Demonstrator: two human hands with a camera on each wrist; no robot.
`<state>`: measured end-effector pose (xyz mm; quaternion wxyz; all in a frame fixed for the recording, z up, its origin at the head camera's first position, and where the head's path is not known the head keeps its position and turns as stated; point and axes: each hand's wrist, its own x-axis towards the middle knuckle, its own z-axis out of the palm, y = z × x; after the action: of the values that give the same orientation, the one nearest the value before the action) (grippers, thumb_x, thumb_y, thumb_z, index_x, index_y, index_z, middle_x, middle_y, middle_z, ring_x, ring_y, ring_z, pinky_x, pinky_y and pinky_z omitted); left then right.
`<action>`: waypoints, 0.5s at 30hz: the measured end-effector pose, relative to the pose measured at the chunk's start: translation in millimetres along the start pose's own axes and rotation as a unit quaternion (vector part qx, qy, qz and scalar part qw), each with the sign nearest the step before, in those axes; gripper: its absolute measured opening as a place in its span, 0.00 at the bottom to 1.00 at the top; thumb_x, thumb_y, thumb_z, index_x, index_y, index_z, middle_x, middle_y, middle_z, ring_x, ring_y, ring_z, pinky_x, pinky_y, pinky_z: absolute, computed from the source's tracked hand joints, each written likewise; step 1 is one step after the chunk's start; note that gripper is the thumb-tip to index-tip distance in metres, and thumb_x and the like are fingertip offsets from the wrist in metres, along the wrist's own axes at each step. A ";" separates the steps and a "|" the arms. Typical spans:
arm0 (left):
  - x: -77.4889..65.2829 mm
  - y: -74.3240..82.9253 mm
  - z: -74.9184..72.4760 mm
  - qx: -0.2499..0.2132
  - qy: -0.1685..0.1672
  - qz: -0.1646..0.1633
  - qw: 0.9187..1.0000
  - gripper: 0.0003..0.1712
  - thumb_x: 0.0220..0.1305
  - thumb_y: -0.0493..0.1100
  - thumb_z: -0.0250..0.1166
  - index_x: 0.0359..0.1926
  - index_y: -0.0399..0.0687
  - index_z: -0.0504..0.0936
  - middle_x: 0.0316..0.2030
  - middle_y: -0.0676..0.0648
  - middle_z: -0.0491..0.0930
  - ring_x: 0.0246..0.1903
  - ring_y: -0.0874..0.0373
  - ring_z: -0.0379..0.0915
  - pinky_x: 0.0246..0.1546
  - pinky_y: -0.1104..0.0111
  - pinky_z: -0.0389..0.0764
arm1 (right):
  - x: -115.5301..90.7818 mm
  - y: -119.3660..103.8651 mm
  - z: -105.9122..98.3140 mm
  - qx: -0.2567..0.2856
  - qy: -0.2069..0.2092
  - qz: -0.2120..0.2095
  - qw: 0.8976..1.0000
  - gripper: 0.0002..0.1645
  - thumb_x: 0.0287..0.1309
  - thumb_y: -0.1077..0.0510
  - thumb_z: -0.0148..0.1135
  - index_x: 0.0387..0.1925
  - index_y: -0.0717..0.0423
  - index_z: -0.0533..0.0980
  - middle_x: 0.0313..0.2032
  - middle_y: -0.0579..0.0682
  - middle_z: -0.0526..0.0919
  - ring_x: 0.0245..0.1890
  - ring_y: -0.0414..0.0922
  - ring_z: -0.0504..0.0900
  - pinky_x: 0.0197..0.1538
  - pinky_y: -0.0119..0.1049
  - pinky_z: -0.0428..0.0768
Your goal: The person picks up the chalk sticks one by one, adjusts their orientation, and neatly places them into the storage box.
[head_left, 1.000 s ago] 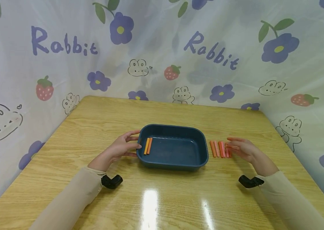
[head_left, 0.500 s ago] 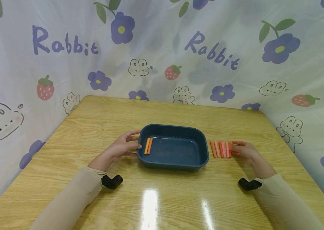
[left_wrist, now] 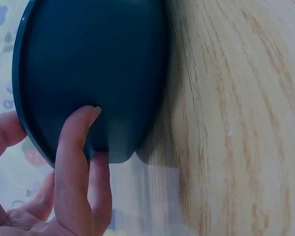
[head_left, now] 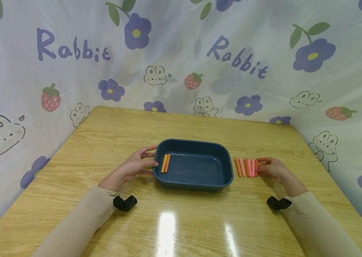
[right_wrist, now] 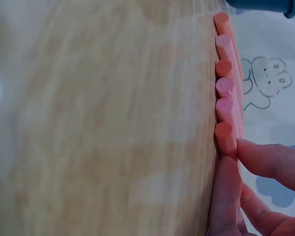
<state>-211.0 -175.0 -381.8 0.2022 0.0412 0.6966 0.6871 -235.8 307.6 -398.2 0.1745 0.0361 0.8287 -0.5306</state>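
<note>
A dark blue rectangular tray [head_left: 197,167] rests on the table, with one yellow-orange and one orange chalk stick [head_left: 167,163] side by side at its left end. My left hand [head_left: 134,164] touches the tray's left end, fingers spread; in the left wrist view the thumb [left_wrist: 73,162] lies against the outer wall. To the right of the tray, several pink and orange-red chalk sticks [head_left: 240,167] lie in a row. My right hand [head_left: 274,167] has its fingertips against the outer side of the rightmost orange-red chalk stick [right_wrist: 226,137], at the row's end.
The wooden table [head_left: 200,221] carries glossy light reflections near its front. A white curtain [head_left: 181,53] printed with rabbits, flowers and strawberries encloses the back and sides. A black wrist device [head_left: 124,202] sits at each cuff.
My right hand has come down to the right end of the row, and the rightmost chalk sticks have shifted slightly left, closer together. The left hand and the tray stay put.
</note>
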 end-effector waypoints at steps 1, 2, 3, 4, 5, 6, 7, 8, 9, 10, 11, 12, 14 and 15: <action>0.0 0.0 0.0 0.000 0.000 0.000 1.000 0.41 0.60 0.31 0.60 0.71 0.45 0.52 0.63 0.31 0.56 0.49 0.40 0.73 0.38 0.56 0.81 | 0.0 -0.4 -0.1 0.001 -0.001 0.000 1.000 0.38 0.58 0.69 0.57 0.64 0.78 0.51 0.48 0.68 0.70 0.34 0.38 0.78 0.43 0.37 0.81; 0.1 0.1 0.1 0.000 0.000 0.000 1.000 0.41 0.60 0.31 0.60 0.71 0.45 0.52 0.63 0.31 0.56 0.49 0.41 0.73 0.38 0.56 0.81 | -0.3 -0.9 -0.1 0.004 -0.002 0.000 1.000 0.38 0.58 0.69 0.58 0.64 0.78 0.51 0.47 0.66 0.71 0.34 0.38 0.78 0.43 0.37 0.81; 0.1 0.2 0.1 0.000 0.000 0.001 1.000 0.41 0.60 0.31 0.60 0.71 0.45 0.52 0.63 0.31 0.56 0.49 0.41 0.73 0.38 0.56 0.81 | -0.7 -1.5 0.2 0.008 -0.002 -0.002 1.000 0.38 0.57 0.69 0.58 0.64 0.78 0.50 0.47 0.65 0.71 0.34 0.38 0.78 0.42 0.37 0.81; 0.0 0.2 0.1 0.000 0.000 0.000 1.000 0.41 0.60 0.31 0.60 0.71 0.45 0.52 0.63 0.31 0.56 0.49 0.40 0.72 0.38 0.55 0.81 | -1.1 -2.0 0.5 0.013 -0.001 -0.002 1.000 0.39 0.57 0.70 0.58 0.64 0.78 0.50 0.47 0.65 0.71 0.34 0.38 0.78 0.42 0.37 0.81; 0.0 0.3 0.1 0.001 0.000 0.000 1.000 0.41 0.60 0.31 0.60 0.71 0.45 0.52 0.63 0.31 0.56 0.49 0.40 0.72 0.38 0.55 0.81 | -1.6 -2.8 1.1 0.017 0.000 -0.003 1.000 0.39 0.57 0.70 0.58 0.64 0.78 0.49 0.47 0.66 0.70 0.34 0.39 0.78 0.42 0.37 0.81; -0.1 0.4 0.1 0.001 0.000 0.000 1.000 0.41 0.60 0.31 0.60 0.71 0.45 0.52 0.63 0.31 0.56 0.49 0.40 0.72 0.38 0.55 0.81 | -1.9 -3.3 1.6 0.021 0.002 -0.003 1.000 0.39 0.57 0.71 0.57 0.64 0.78 0.49 0.48 0.67 0.69 0.35 0.40 0.79 0.43 0.38 0.81; -0.1 0.4 0.2 0.001 0.000 0.000 1.000 0.41 0.60 0.31 0.60 0.71 0.45 0.52 0.63 0.31 0.56 0.50 0.40 0.72 0.38 0.55 0.81 | 2.6 2.2 -1.4 0.035 0.002 -0.003 0.999 0.40 0.54 0.69 0.62 0.63 0.75 0.52 0.48 0.65 0.70 0.35 0.41 0.79 0.42 0.38 0.81; -0.1 0.4 0.1 0.002 0.000 -0.001 1.000 0.41 0.60 0.31 0.60 0.71 0.45 0.52 0.63 0.31 0.56 0.50 0.40 0.72 0.38 0.55 0.81 | 2.3 1.8 -1.1 0.040 0.003 -0.004 0.999 0.40 0.54 0.69 0.61 0.64 0.75 0.52 0.48 0.65 0.70 0.35 0.42 0.80 0.42 0.38 0.81; -0.1 0.4 0.2 0.003 0.000 -0.001 1.000 0.41 0.60 0.31 0.60 0.71 0.45 0.52 0.63 0.31 0.56 0.50 0.40 0.72 0.38 0.55 0.81 | 2.0 1.6 -0.9 0.043 0.005 -0.005 0.999 0.40 0.55 0.70 0.61 0.64 0.74 0.51 0.48 0.65 0.70 0.35 0.42 0.80 0.42 0.38 0.81; 0.0 0.4 0.1 0.003 0.001 -0.001 1.000 0.41 0.60 0.31 0.60 0.71 0.45 0.52 0.64 0.31 0.56 0.50 0.40 0.72 0.38 0.55 0.81 | 1.9 1.5 -1.0 0.046 0.008 -0.004 0.999 0.40 0.55 0.69 0.61 0.64 0.74 0.52 0.48 0.64 0.70 0.35 0.42 0.80 0.41 0.38 0.81; 0.1 0.3 0.1 0.003 0.001 -0.001 1.000 0.41 0.60 0.31 0.60 0.71 0.45 0.52 0.64 0.31 0.56 0.50 0.40 0.72 0.38 0.55 0.81 | 1.6 1.6 -1.3 0.051 0.009 -0.005 0.999 0.40 0.55 0.69 0.61 0.64 0.74 0.52 0.48 0.64 0.70 0.34 0.42 0.80 0.41 0.38 0.81; 0.1 0.4 0.2 0.003 0.001 -0.001 1.000 0.41 0.60 0.31 0.60 0.71 0.45 0.52 0.64 0.31 0.56 0.50 0.40 0.72 0.38 0.55 0.81 | 1.3 1.7 -1.7 0.056 0.010 -0.004 0.998 0.40 0.55 0.69 0.61 0.64 0.73 0.52 0.47 0.62 0.71 0.34 0.41 0.80 0.41 0.38 0.81; 0.0 0.4 0.2 0.004 0.001 -0.001 1.000 0.41 0.60 0.31 0.60 0.71 0.45 0.52 0.63 0.31 0.56 0.50 0.40 0.72 0.38 0.55 0.81 | -4.5 -4.1 0.6 0.059 0.012 -0.002 0.998 0.40 0.57 0.70 0.56 0.66 0.75 0.48 0.47 0.61 0.71 0.34 0.39 0.79 0.41 0.37 0.81; -0.1 0.6 0.3 0.004 0.001 -0.001 1.000 0.41 0.60 0.31 0.60 0.71 0.45 0.52 0.63 0.31 0.56 0.50 0.40 0.72 0.38 0.55 0.81 | -4.8 -3.9 0.2 0.066 0.012 0.001 0.998 0.40 0.58 0.70 0.56 0.66 0.74 0.48 0.46 0.59 0.72 0.34 0.39 0.79 0.41 0.37 0.81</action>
<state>-210.9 -174.7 -381.2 0.2022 0.0401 0.6996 0.6842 -232.2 306.4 -393.3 0.1624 0.0542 0.7937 -0.5838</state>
